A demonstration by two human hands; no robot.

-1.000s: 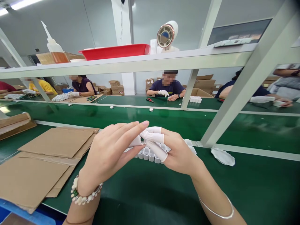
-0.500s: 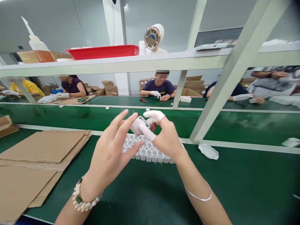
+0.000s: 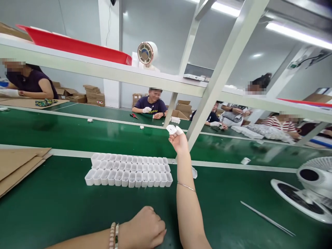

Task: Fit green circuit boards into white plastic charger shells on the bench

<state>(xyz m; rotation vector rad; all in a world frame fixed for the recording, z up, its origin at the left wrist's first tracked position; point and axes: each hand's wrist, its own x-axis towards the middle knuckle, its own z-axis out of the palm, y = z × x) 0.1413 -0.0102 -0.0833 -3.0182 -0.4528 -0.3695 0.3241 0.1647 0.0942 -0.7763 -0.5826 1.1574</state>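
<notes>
My right hand [image 3: 177,139] is stretched far forward over the green conveyor belt [image 3: 103,135], white finger cots on its fingertips, pinching a small white plastic part [image 3: 171,129]. My left hand [image 3: 145,228] rests near me on the green table [image 3: 233,207] as a loose fist, a bead bracelet at the wrist, with nothing seen in it. A white tray of small cells [image 3: 129,170] lies on the table between the two hands, left of my right forearm.
Cardboard sheets [image 3: 18,166] lie at the left. A thin metal rod [image 3: 267,218] and a white fan [image 3: 308,190] are at the right. A slanted white frame post [image 3: 215,79] rises ahead. Several people work across the belt, where small white parts [image 3: 141,127] lie.
My hands have parted: the right one reached forward over the belt with the white part, the left dropped to the table near me. The view swung right, showing the whole tray.
</notes>
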